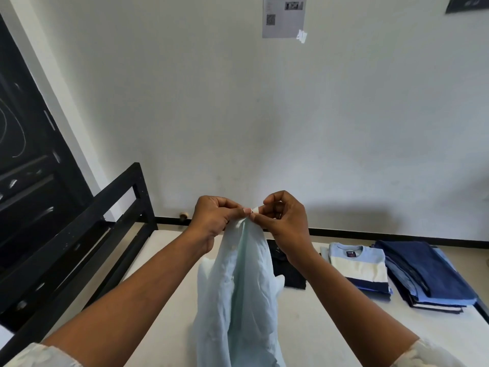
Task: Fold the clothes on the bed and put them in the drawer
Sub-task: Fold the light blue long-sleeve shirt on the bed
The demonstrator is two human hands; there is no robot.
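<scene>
A pale mint-blue garment hangs in front of me over the white mattress. My left hand and my right hand are raised close together and both pinch the garment's top edge between thumb and fingers. The cloth drapes down from there in loose folds and runs out of view at the bottom. No drawer is in view.
Folded clothes lie on the mattress to the right: a dark piece, a light-blue striped T-shirt on a small stack, and a pile of navy and blue garments. A black bed frame runs along the left. The white wall stands behind.
</scene>
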